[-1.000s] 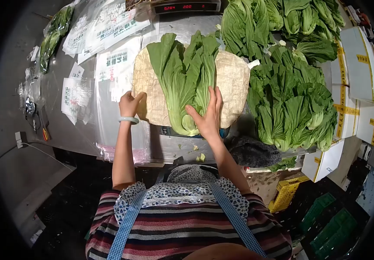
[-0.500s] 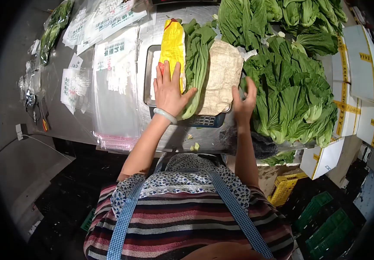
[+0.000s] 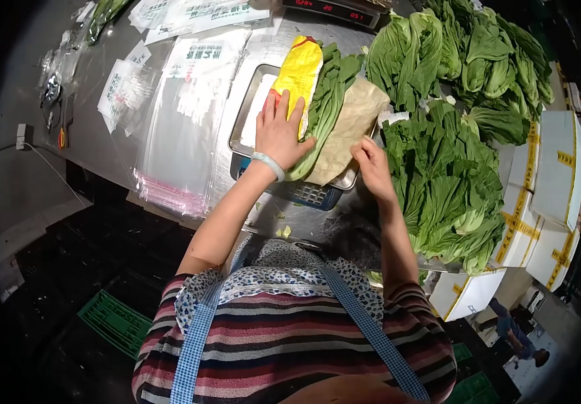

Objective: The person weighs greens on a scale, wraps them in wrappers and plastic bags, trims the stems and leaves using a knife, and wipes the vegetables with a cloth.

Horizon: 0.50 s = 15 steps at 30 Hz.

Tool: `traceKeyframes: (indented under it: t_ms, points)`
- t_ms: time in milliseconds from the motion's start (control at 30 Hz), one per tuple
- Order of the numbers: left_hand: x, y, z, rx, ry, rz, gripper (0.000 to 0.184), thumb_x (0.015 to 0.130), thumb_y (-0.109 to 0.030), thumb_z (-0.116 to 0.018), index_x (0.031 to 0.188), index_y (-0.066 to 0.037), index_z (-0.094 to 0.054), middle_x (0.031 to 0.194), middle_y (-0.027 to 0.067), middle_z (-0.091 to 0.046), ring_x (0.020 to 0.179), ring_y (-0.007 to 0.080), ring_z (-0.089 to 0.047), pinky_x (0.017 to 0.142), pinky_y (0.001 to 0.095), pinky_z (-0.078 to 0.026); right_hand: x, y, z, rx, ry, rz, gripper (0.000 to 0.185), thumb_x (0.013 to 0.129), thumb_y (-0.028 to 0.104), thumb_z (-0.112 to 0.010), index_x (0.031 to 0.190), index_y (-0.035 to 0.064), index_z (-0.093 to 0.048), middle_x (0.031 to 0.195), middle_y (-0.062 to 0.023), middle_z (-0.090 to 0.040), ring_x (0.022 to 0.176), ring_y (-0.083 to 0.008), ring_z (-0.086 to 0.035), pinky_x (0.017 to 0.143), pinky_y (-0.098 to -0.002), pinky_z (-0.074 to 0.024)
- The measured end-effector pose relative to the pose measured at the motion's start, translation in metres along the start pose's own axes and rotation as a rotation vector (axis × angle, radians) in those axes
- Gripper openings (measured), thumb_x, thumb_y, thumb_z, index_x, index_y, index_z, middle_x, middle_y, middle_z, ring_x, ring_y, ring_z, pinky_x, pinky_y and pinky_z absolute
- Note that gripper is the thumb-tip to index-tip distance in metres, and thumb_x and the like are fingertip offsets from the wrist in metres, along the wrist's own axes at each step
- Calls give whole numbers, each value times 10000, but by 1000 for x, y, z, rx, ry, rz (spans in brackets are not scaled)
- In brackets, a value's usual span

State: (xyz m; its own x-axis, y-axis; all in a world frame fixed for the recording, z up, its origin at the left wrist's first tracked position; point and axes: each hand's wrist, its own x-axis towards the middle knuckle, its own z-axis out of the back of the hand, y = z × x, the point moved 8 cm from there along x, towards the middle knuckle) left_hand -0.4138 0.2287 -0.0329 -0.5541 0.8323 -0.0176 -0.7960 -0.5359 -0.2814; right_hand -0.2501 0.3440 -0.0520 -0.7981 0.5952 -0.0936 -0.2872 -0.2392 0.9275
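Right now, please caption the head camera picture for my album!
Left hand on yellow flap, beside leafy greens; right hand at tan flap.

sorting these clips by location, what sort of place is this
Probably a vegetable packing area: leafy greens are heaped on a metal table, a bunch lies on what looks like a scale, and clear printed bags lie beside it.

On the black display (image 3: pixel 334 10) at the top edge, red digits glow in three groups: the first looks like 0284, the second 20, the third starts with 05, then blurs. Green characters on the clear bags (image 3: pixel 189 114) and the upper bags (image 3: pixel 209 15) are unreadable, as are dark marks on the boxes' yellow tape (image 3: pixel 565 159).
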Motion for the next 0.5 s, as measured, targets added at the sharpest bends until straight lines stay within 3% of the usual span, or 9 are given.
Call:
traceKeyframes:
  t_ms: [67, 133, 200, 267, 333, 400, 433, 467, 500]
  points:
    - [-1, -5, 0, -18, 14, -39, 789, 718, -397, -705, 1397, -137, -400, 1470, 190, -301, 1373, 386, -230, 1041, 510, -283, 33, 48, -34, 55, 121, 226, 156, 884, 84, -523, 798, -41, -485, 755, -116, -447, 664, -211, -464, 615, -312, -391]
    - [1, -1, -3, -54, 48, -34, 750, 714, -376, -697, 1357, -90, -439, 1466, 203, -303, 1388, 402, -191, 1081, 524, -229, 56, 62, -70, -238, 325, 399, 163, 886, 136, -521, 839, -19, -536, 787, -158, -506, 737, -310, -552, 638, -372, -425]
    - [0, 10, -21, -1, 141, -106, 704, 689, -321, -696, 1297, -44, -474, 1477, 205, -283, 1398, 406, -170, 1091, 525, -217, 68, 68, -83, -296, 566, 492, 170, 888, 179, -531, 894, 10, -546, 855, -147, -525, 798, -327, -564, 681, -403, -423]
    - [2, 27, -21, -55, 149, -131, 657, 665, -289, -695, 1227, -5, -507, 1486, 225, -253, 1398, 425, -151, 1100, 540, -188, 72, 79, -82, -318, 723, 562, 174, 866, 176, -570, 935, 20, -537, 898, -130, -524, 835, -305, -539, 734, -404, -411]
    - [1, 29, -12, -328, 216, -243, 632, 678, -268, -700, 1209, 16, -509, 1520, 228, -159, 1406, 421, -110, 1098, 544, -185, 82, 88, -80, -352, 882, 632, 212, 843, 174, -610, 975, 30, -528, 940, -112, -523, 871, -283, -515, 787, -404, -400]
    - [3, 30, -8, -400, 196, -261, 662, 684, -366, -708, 1184, 29, -531, 1478, 250, -216, 1384, 434, -149, 1103, 541, -161, 89, 96, -88, -730, 986, 1002, 398, 751, 267, -714, 1020, 55, -512, 1023, -90, -507, 987, -270, -484, 862, -429, -359]
    - [5, 23, -8, -465, 315, -239, 715, 680, -435, -708, 1193, 30, -526, 1434, 250, -268, 1364, 431, -191, 1107, 533, -158, 103, 108, -93, -706, 1033, 975, 590, 642, 369, -779, 1067, 62, -508, 1052, -93, -482, 1021, -272, -460, 901, -434, -334]
    - [5, 15, -11, -530, 432, -214, 771, 677, -503, -707, 1201, 31, -521, 1390, 250, -320, 1344, 428, -233, 1110, 525, -154, 115, 100, -110, -776, 1108, 1024, 804, 532, 471, -816, 1141, 72, -473, 1227, -135, -458, 1166, -327, -431, 1002, -484, -306]
    - [1, 6, -5, -540, 267, -179, 799, 669, -598, -686, 1127, 44, -555, 1292, 245, -396, 1277, 407, -323, 1104, 519, -162, 117, 98, -119, -770, 1094, 1109, 937, 492, 497, -829, 1220, 64, -430, 1319, -157, -405, 1246, -352, -370, 1047, -516, -260]
